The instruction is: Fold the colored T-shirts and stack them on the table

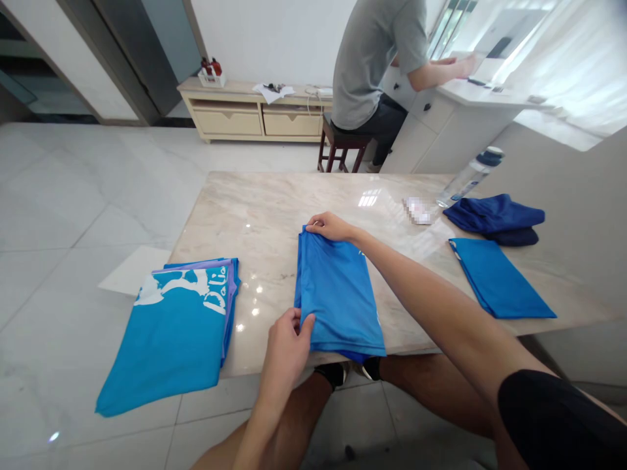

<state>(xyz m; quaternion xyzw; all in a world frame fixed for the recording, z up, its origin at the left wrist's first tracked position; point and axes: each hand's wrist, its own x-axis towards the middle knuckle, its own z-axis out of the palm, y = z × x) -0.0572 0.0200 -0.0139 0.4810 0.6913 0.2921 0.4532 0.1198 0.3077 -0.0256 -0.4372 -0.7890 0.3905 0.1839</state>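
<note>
A folded blue cloth, perhaps a shirt, lies on the marble-look table in front of me. My right hand pinches its far left corner, the arm reaching across from the right. Lower down, the thumb and fingers of my left hand close on the cloth's near left edge. Left of it, a stack of folded cloths with white lettering hangs partly over the table's edge. Another folded blue cloth rests at the right, with a crumpled dark blue cloth behind it.
A clear water bottle with a dark lid is at the far right of the table, near a small blurred packet. Beyond, a person sits on a dark stool at a white desk. A low cabinet lines the wall.
</note>
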